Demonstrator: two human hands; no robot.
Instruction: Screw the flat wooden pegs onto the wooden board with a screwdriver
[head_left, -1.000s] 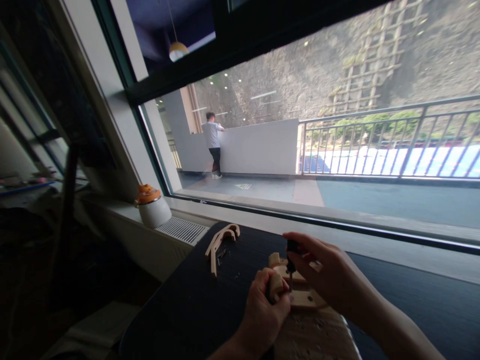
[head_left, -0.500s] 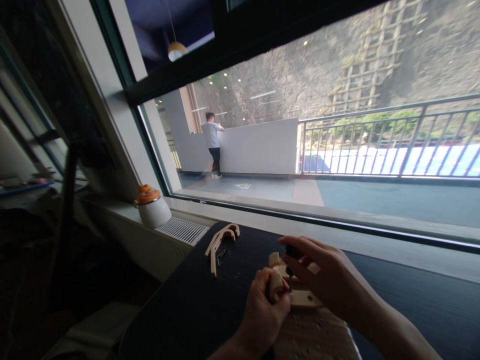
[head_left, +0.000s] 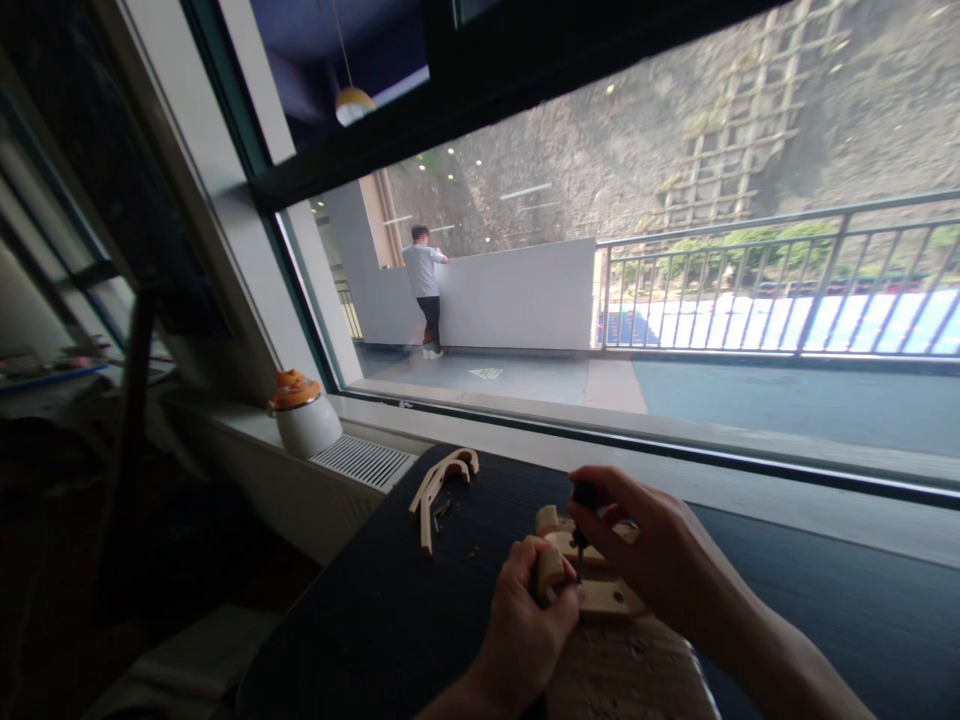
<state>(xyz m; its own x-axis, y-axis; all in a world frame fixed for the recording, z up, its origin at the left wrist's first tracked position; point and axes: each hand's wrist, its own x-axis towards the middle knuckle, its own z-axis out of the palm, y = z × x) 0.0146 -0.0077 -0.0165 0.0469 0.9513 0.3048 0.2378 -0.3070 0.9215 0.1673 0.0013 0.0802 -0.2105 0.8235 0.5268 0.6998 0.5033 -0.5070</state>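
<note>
1. The board (head_left: 630, 670) lies on the dark table (head_left: 375, 610), its near end running out of view at the bottom.
2. The near hook (head_left: 600, 598), of pale wood, is at the far end of the board, with a dark hole toward its right.
3. The left hand (head_left: 521, 615), at the board's left edge, is curled snugly around the rounded left end of the near hook, thumb and fingers closed on it.
4. The right hand (head_left: 664, 535), above the far right of the board, pinches the black handle of the screwdriver (head_left: 584, 497) between thumb and fingertips, with little gap beyond the handle's thickness.
5. The screwdriver stands nearly upright over the board's far end, its shaft pointing down at the near hook beside the left fingertips. Whether the tip sits in a screw I cannot tell.
6. The far hook (head_left: 564, 542) is just beyond the near one, partly hidden by the right hand.
7. Well left of the board and farther away, two loose hooks (head_left: 448, 478) lie together, with small screws (head_left: 442, 510) just beside them.
8. Farther left of the board, beyond the table, a white pot (head_left: 309, 428) with an orange top stands by a vent (head_left: 367, 460).
9. Far beyond the board, outside the window, a person (head_left: 424, 270) leans at a low wall (head_left: 517, 300), left of a railing (head_left: 712, 290).
</note>
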